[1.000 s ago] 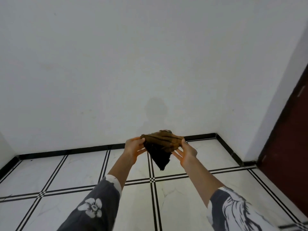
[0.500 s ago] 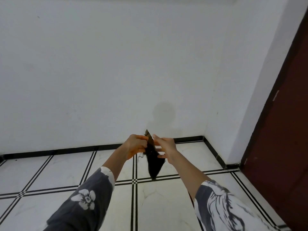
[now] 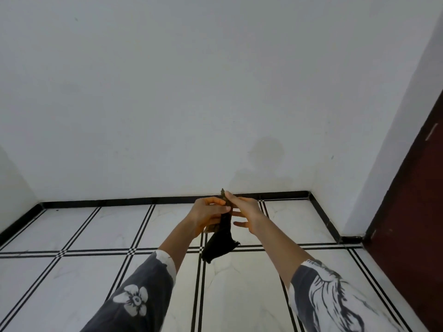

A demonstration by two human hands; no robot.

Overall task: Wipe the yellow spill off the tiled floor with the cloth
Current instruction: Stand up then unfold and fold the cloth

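A dark cloth [image 3: 219,245] with a brownish stained part hangs folded between both hands, held out in front of me above the floor. My left hand [image 3: 207,215] grips its upper part with closed fingers. My right hand [image 3: 244,212] pinches the top edge from the other side, with its lower fingers spread. The white tiled floor [image 3: 239,295] with black grid lines lies below. No yellow spill shows on the visible tiles.
A white wall [image 3: 191,92] stands ahead with a black skirting [image 3: 119,202] along its base. A dark red door [image 3: 419,200] fills the right edge. A side wall closes the corner at the far left.
The hands came together and folded the spread cloth into a narrow hanging strip. The camera has panned slightly since half a second ago.
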